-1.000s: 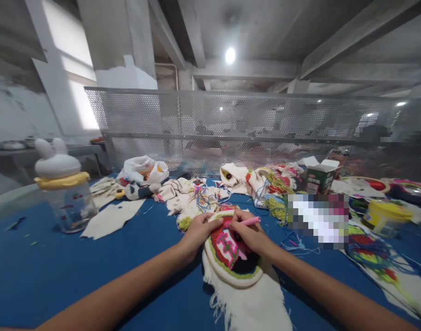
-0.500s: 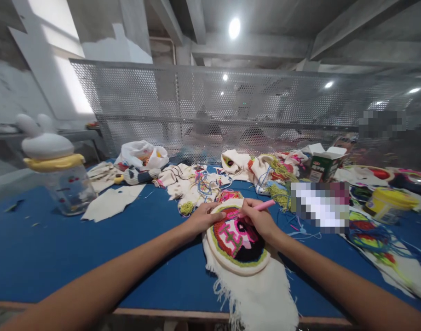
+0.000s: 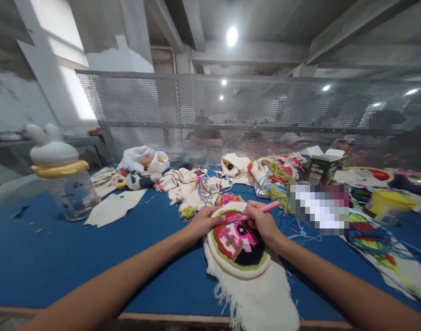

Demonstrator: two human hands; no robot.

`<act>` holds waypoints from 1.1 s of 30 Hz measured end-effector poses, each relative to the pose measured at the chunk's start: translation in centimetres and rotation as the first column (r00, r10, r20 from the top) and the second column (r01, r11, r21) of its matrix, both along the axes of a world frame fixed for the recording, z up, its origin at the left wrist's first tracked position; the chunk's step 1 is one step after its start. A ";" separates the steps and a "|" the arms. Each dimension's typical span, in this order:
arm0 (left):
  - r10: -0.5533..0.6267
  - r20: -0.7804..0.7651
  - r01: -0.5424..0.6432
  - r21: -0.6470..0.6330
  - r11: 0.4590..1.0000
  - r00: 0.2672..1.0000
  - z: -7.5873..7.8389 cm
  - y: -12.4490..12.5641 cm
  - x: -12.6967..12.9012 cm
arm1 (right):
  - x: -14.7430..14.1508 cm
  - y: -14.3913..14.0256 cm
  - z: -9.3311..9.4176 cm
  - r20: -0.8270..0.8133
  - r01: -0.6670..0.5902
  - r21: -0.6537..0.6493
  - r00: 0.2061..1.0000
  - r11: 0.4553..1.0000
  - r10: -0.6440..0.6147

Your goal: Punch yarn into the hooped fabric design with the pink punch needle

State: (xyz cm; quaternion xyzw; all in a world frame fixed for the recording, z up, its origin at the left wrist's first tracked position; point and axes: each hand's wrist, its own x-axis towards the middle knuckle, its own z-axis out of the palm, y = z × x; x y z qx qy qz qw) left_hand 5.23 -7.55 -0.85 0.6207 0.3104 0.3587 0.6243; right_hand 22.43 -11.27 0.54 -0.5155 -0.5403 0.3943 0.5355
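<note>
A round wooden embroidery hoop w/ pink, green & black tufted yarn design (image 3: 237,241) is laid on the blue worktop (image 3: 58,257), on fringed cream cloth (image 3: 262,299). Its upper-left rim is pressed by the left hand (image 3: 204,221), fingers flat, nothing gripped. A slim pink punch-needle tool (image 3: 262,209) is pinched in the right hand (image 3: 262,221), fingers curled shut round it, tip at the design's top. A clear jar w/ white rabbit lid (image 3: 60,177) is seen far left; a yellow-lidded tub (image 3: 386,204) far right.
</note>
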 end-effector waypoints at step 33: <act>0.060 -0.106 -0.052 0.075 0.996 0.993 0.1 0.1 0.8 | 8.3 1.4 5.1 0.818 0.413 -0.016 0.529 0.911 -0.226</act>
